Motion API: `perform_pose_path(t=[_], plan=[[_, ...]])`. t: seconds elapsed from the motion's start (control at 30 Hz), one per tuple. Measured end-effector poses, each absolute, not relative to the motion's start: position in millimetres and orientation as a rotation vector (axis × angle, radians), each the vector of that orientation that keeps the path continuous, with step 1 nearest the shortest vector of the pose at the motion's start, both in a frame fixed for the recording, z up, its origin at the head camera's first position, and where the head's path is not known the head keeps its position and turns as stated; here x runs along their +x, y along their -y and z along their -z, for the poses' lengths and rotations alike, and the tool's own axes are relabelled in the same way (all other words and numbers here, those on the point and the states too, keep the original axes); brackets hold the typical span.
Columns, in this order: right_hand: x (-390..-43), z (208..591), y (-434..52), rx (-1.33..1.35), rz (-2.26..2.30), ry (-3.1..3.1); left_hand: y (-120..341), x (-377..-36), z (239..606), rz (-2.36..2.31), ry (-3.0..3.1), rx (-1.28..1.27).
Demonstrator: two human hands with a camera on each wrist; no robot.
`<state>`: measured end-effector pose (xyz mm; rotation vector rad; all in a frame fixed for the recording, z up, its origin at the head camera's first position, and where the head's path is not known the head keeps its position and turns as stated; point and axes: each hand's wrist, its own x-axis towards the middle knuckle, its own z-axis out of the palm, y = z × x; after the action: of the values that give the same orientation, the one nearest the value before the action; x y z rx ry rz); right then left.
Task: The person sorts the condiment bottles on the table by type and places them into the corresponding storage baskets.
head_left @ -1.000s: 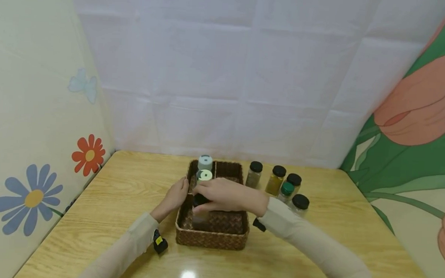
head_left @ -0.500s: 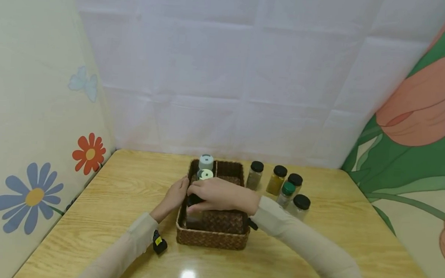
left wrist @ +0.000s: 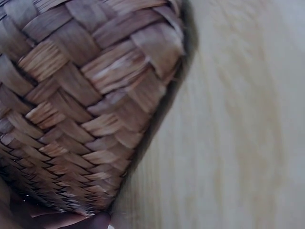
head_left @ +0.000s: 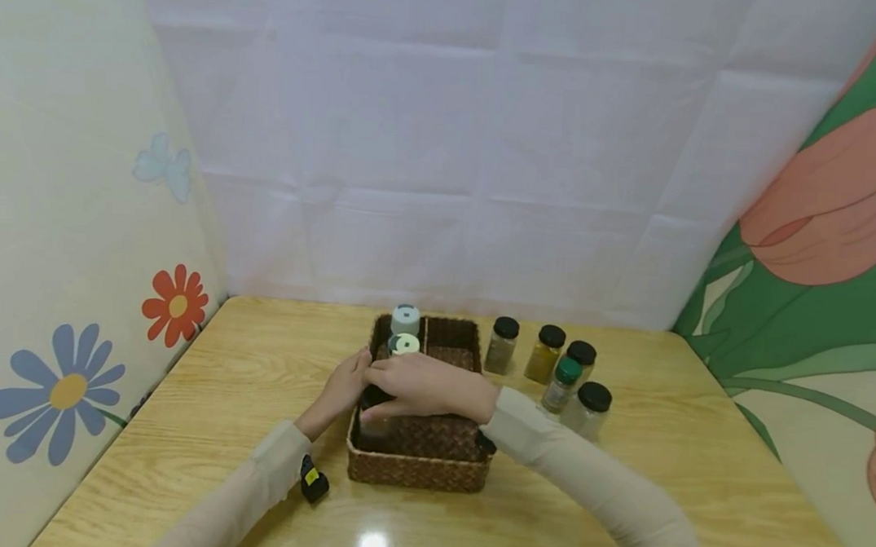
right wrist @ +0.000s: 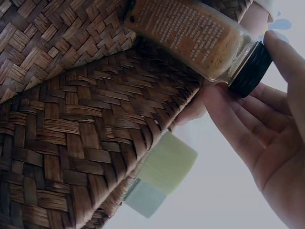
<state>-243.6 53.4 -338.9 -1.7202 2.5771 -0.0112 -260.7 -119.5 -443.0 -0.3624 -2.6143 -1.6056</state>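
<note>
While inside the basket (head_left: pixel 418 460), the jar (right wrist: pixel 190 36) meets the right hand (head_left: pixel 422 385).

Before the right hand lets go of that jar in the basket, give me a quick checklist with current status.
1. Right hand grips the jar at its black cap: ok.
2. Jar inside the basket, left compartment: ok.
3. Jar standing on the basket floor: cannot tell, hand hides it.
4. Left hand on the basket's left wall: ok.
5. Jar apart from the two pale-lidded jars behind: cannot tell.
6. Five jars wait on the table, right of the basket: ok.
</note>
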Motion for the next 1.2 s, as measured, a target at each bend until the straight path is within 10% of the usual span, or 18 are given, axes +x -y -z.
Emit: perform_pose_path(t=[1.2], plan=[[-239.9, 346.6, -47.5, -1.63, -0.124, -2.613, 118.5, -257.3, 440.9, 1.563, 2.535, -0.452]])
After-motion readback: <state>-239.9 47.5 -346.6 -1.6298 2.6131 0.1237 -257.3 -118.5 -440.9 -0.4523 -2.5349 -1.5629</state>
